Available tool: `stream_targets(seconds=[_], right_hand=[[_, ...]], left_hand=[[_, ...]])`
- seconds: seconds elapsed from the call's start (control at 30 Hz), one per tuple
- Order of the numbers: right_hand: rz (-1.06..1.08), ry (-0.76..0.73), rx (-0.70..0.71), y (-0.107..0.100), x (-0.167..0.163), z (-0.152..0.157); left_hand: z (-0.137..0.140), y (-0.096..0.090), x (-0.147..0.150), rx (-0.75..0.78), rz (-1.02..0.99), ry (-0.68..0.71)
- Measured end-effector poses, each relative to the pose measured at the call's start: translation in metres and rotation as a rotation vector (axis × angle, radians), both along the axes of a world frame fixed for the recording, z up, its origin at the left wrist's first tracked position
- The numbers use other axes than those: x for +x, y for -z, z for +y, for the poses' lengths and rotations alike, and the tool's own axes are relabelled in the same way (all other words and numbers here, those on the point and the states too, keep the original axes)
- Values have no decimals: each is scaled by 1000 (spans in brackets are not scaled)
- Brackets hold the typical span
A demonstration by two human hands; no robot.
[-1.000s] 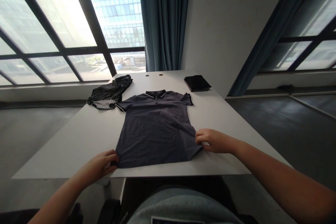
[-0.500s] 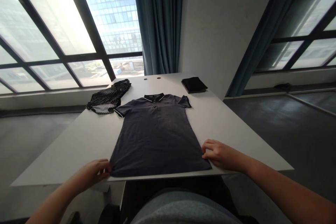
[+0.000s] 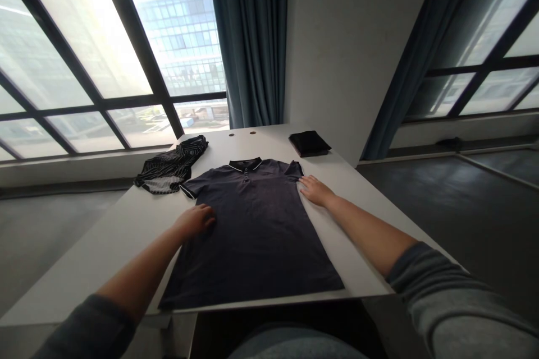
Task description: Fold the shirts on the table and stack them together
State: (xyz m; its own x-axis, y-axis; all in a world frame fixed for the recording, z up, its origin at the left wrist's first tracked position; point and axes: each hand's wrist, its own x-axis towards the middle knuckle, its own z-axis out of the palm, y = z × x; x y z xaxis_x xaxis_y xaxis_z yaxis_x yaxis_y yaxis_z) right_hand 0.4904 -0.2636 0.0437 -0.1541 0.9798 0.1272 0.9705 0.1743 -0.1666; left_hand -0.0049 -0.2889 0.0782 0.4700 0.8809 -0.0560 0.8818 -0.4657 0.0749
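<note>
A dark grey polo shirt (image 3: 256, 235) lies spread on the white table, its black collar with a white stripe at the far end and its hem along the near edge. My left hand (image 3: 197, 220) rests on the left side of the shirt below the sleeve, fingers loosely bent and apart over the fabric. On the other side, my right hand (image 3: 316, 190) lies with outstretched fingers at the shirt's right edge, touching just under the right sleeve. That sleeve is slightly rumpled. Neither hand grips the cloth.
A black patterned garment (image 3: 172, 165) lies crumpled at the table's far left. A folded black cloth stack (image 3: 309, 142) sits at the far right of the white table (image 3: 370, 224). Windows, a blue curtain (image 3: 255, 39) and a wall stand behind.
Both hands have left the hem corners and moved forward along the shirt's sides, the right one up to the sleeve. The hem's left corner now reaches farther left and nearer me.
</note>
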Motion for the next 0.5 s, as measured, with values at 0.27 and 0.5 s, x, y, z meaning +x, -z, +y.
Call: stream_targets(seconds=[0.27, 0.5], right_hand=[[16, 223, 67, 48, 22, 38], [-8, 83, 247, 46, 24, 40]], left_hand=[[96, 43, -31, 247, -132, -379], [102, 80, -73, 283, -270, -477]])
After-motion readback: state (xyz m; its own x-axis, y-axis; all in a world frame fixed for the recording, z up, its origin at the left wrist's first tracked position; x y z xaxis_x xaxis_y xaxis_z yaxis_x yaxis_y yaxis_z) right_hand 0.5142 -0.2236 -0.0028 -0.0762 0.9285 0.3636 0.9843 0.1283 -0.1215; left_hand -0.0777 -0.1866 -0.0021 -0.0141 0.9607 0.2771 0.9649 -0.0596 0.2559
